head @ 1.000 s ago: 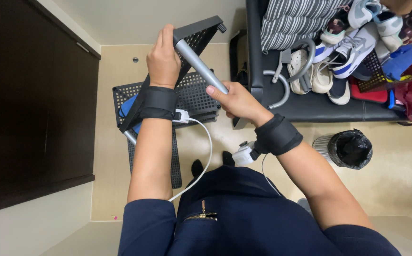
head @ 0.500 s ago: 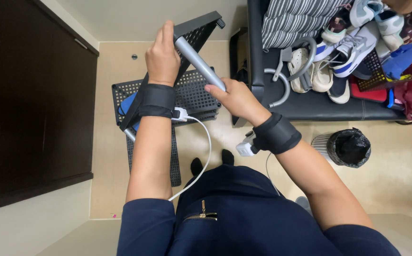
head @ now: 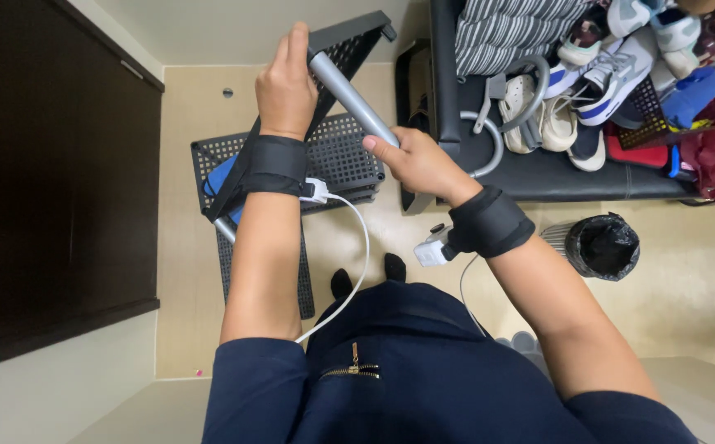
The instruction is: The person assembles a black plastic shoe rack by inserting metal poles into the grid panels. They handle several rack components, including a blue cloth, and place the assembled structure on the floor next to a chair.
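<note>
L hand [head: 286, 86] is wrapped round the top end of the grey metal tube [head: 349, 97], holding it against the black mesh shelf panel [head: 349, 43] raised in front. R hand [head: 417, 162] is closed round the tube's lower end, thumb along it. More mesh panels [head: 337, 160] lie on the floor below both wrists. To do it well, I'd say: keep tube lined up w/ panel's corner socket, push straight, no twisting.

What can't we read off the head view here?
- Joint between grey tube and black mesh shelf panel: covered by left hand.
- Tube's lower end: inside right hand.
- Second tube on the floor: mostly under the left forearm.
- Shoes: cut off by the top edge.
</note>
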